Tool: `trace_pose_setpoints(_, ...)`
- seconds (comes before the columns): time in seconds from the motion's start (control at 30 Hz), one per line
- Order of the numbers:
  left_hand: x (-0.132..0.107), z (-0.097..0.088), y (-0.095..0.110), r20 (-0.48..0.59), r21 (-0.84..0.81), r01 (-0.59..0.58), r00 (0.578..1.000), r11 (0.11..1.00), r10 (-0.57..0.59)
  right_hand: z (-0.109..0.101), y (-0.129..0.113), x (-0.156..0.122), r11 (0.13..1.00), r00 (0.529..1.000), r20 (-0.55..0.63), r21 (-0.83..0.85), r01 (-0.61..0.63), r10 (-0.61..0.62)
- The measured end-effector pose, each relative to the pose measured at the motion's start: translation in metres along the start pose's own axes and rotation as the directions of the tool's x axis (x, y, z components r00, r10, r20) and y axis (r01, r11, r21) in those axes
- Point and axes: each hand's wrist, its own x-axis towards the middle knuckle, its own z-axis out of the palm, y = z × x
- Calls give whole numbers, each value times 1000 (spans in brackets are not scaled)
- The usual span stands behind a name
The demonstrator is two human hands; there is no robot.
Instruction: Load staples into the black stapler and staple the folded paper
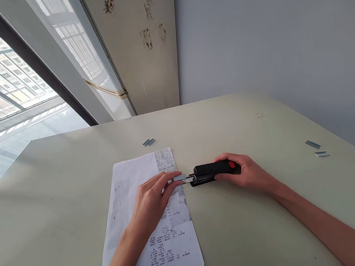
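A black stapler with a red patch near its rear lies above the table, gripped at the back end by my right hand. From its front, on the left, a metal staple tray sticks out. My left hand pinches a small silver strip of staples between thumb and fingers, right at the end of that tray; whether the strip sits in it I cannot tell. Under my left hand and forearm lies a printed paper sheet, its text partly covered.
Two staple strips lie beyond the paper on the table. Two more staple strips are near the right edge. Loose staples are scattered at the back right. A wall borders the table, with a window at left.
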Motion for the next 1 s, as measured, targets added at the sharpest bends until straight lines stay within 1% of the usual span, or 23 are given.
trace_pose_setpoints(0.1,2,1,2,-6,82,-30,1000,996,31,0,-1,0,1000,1000,2,6,-2,2)
trace_pose_setpoints(0.23,2,4,3,10,171,13,1000,985,-15,-1,-3,0,1000,1000,11,13,-7,7)
trace_pose_setpoints(0.3,1,6,3,21,188,30,999,982,-34,-1,-3,0,1000,1000,19,18,-12,12)
trace_pose_setpoints(0.43,0,9,3,42,161,40,998,986,-47,-1,0,0,1000,1000,18,11,-21,21)
trace_pose_setpoints(0.63,0,14,3,50,157,19,998,987,-27,-1,-2,0,1000,999,30,2,-20,20)
trace_pose_setpoints(0.77,-1,16,3,27,149,28,999,988,-33,-2,-6,-1,999,999,33,6,-33,32)
trace_pose_setpoints(1.0,-2,18,3,12,71,67,998,995,-68,-3,-7,0,999,998,38,21,-42,41)
